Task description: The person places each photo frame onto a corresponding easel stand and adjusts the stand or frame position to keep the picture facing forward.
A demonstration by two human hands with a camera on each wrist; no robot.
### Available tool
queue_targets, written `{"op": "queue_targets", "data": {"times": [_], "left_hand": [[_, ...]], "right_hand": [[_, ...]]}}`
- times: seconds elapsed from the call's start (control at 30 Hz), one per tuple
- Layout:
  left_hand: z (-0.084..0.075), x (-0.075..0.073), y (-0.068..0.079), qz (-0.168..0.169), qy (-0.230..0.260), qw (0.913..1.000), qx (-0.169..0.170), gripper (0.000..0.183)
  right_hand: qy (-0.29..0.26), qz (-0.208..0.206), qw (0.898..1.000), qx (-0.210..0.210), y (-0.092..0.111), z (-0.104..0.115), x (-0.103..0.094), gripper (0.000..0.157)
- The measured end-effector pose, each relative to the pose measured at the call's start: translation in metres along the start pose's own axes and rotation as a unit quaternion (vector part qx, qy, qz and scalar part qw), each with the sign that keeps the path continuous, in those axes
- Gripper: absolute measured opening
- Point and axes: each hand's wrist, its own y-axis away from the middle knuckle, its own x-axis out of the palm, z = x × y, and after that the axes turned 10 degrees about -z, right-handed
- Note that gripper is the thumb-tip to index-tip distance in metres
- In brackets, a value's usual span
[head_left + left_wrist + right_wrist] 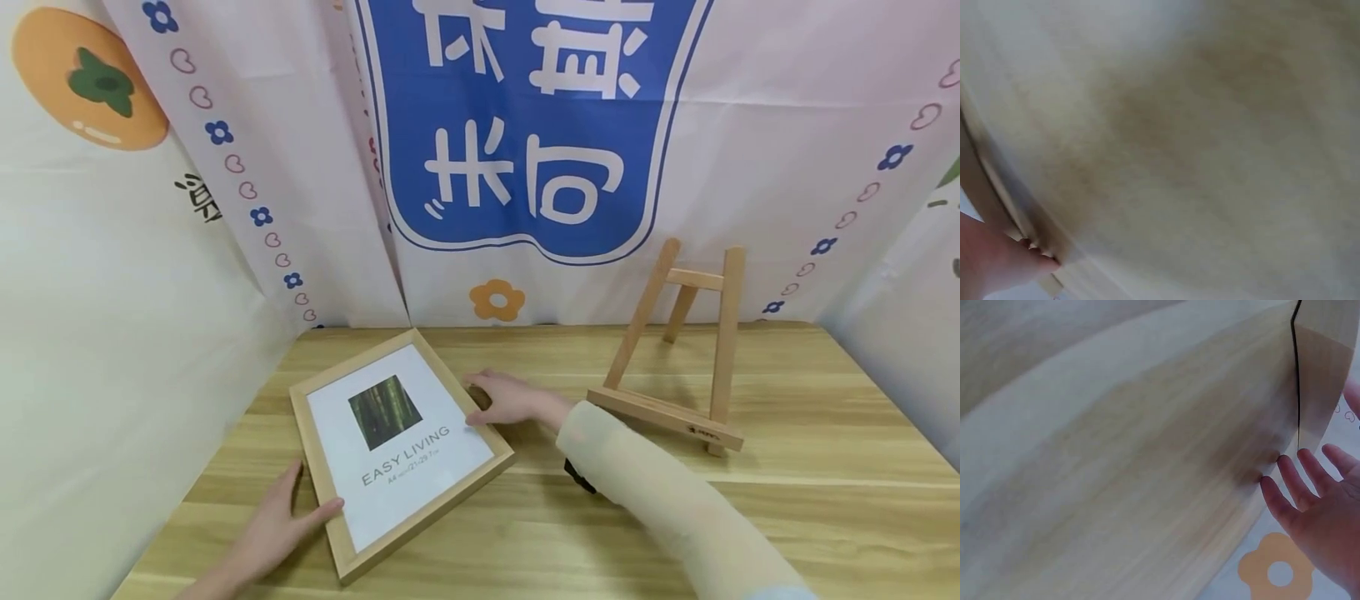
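Touching a pale wooden picture frame (402,457), lying flat at lower left of the head view, with left hand (273,520) and right hand (513,398) spread wide at opposite sides. Possibly risking a slip or twist if lifting through so loose a hold, or knocking the easel (665,417), right of centre, by swinging wide.

Head: forward-down over bench (825,500). Wrists: close in, tilted, mostly facing bench. All three share picture frame (402,456); head and right wrist also orange flower (497,300).
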Motion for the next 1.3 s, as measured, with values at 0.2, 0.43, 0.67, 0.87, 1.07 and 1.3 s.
{"op": "queue_targets", "data": {"times": [0.2,0.43,0.67,0.87,1.07,1.3], "left_hand": [[0.002,0.007,-0.001,-0.008,0.021,0.9997,-0.003,0.1],[-0.001,0.006,-0.003,-0.008,0.061,0.9977,-0.028,0.1],[-0.007,0.005,-0.002,-0.011,0.083,0.9952,-0.052,0.101],[-0.009,0.006,-0.002,0.012,0.11,0.989,-0.099,0.104],[-0.009,0.007,-0.001,0.015,0.132,0.9855,-0.105,0.103],[-0.013,0.006,-0.002,0.028,0.144,0.9822,-0.117,0.103]], "right_hand": [[-0.021,-0.001,1.0,-0.01,-0.001,-0.003,0.002,0.067],[-0.065,0.002,0.998,-0.013,-0.004,-0.009,0.007,0.064],[-0.083,0.012,0.996,0.018,-0.002,-0.007,0.007,0.067],[-0.077,0.008,0.997,0.018,-0.001,-0.006,0.008,0.065],[-0.112,-0.006,0.993,0.028,-0.001,-0.005,0.01,0.062],[-0.175,-0.012,0.984,0.036,0.003,-0.004,0.009,0.06]]}}
